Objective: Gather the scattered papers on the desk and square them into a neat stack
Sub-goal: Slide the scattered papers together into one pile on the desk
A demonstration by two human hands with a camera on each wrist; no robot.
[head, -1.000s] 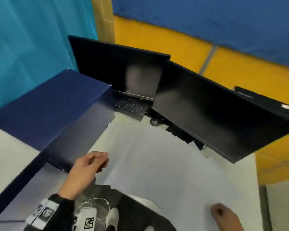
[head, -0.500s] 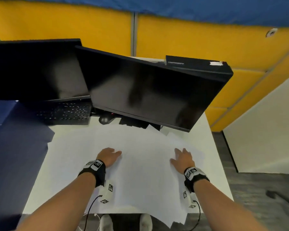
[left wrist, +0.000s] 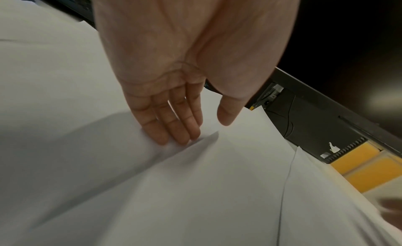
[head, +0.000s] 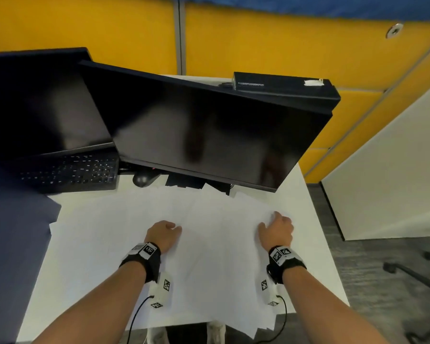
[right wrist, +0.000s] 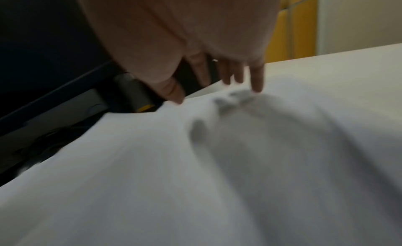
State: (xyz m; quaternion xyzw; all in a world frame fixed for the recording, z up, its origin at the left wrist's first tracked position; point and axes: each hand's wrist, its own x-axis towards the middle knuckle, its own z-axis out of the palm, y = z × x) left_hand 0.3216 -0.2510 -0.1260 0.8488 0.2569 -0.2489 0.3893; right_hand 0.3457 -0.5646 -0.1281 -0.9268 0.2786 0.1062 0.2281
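now, compared with half a second back, both hands have drawn inward on the loose white paper sheets spread across the white counter: the left hand has gone from flat-splayed to bunched, and the right hand has pulled a raised ridge into the sheet under it. judgement: gathering has begun, squaring has not; sheets overhang the near counter edge and fan out unaligned.

left fingers: straight, close together, tips pressing down on the paper, a small crease forming ahead of them; thumb held apart, touching nothing that i can see. nothing gripped.

right fingers: slightly spread, extended downward, tips on the crumpled ridge of paper; picture blurred, so whether the thumb pinches a sheet i cannot tell.

farther off: black keyboard at left, large tilted black monitor over the far paper edges, yellow partition wall behind.
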